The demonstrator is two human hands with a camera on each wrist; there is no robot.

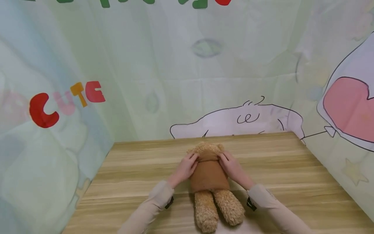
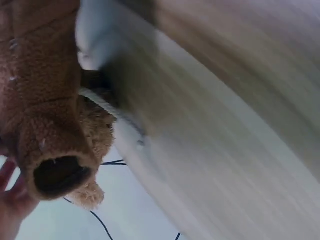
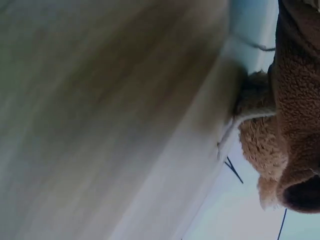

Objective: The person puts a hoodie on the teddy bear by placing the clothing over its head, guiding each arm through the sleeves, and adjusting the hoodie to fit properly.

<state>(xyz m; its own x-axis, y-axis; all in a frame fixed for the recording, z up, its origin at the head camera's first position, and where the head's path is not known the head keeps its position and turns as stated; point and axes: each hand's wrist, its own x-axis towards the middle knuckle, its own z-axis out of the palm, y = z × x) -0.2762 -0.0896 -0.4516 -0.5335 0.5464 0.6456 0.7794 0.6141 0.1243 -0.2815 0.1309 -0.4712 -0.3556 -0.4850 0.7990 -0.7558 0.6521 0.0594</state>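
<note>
On the table lies a teddy bear (image 1: pixel 229 206) with light brown curly fur, its legs toward me. It wears a brown fleece hoodie (image 1: pixel 208 175), whose upper fabric is folded across below the top of the head. My left hand (image 1: pixel 185 166) pinches the hoodie's cloth at the left shoulder; my right hand (image 1: pixel 233 167) pinches it at the right. Both wrist views show a sleeve of the hoodie (image 2: pixel 45 95) with a dark open end, and a pale cord (image 3: pixel 250 116) hanging. The bear's face is hidden.
The wood-grain table (image 1: pixel 137 169) extends to both sides of the bear. Behind it and at the sides hangs a pale printed curtain (image 1: pixel 131 81) with coloured letters and cartoon outlines. Thin dark cables (image 2: pixel 102 225) show beyond the table edge.
</note>
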